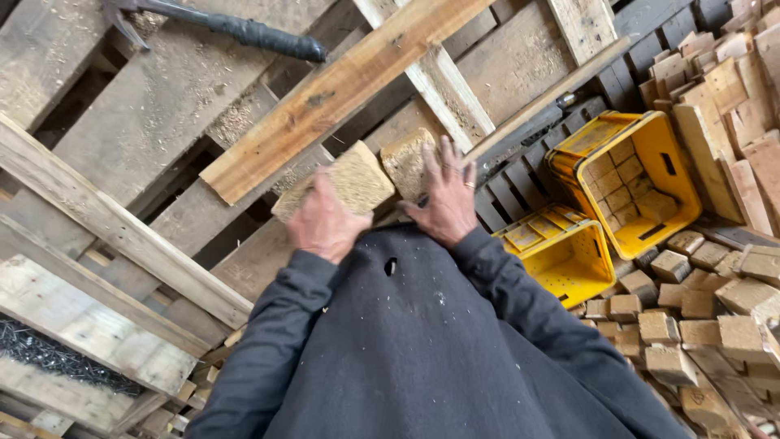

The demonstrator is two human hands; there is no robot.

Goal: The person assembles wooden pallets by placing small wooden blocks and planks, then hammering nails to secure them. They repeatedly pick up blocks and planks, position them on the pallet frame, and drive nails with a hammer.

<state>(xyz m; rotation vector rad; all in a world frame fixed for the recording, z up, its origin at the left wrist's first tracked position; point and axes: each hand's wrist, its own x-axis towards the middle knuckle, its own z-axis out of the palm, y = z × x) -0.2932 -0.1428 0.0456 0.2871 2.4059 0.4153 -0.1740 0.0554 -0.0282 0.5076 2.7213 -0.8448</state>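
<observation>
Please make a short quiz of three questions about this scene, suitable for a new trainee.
1. True or false: each hand is on its own pressed-wood block.
2. What colour are the two crates? A) blue B) yellow C) green
3. Fill in: the upper crate holds wooden ____.

Key:
1. True: the left hand grips the left block; the right hand lies on the right block.
2. B: the upper crate and the lower crate are yellow.
3. Blocks.

floor (520,175): dark slats | beyond hands: wooden pallets (154,106), loose plank (341,89) | right of right hand (445,199): two yellow crates (626,175), piled wooden blocks (699,317)
</observation>
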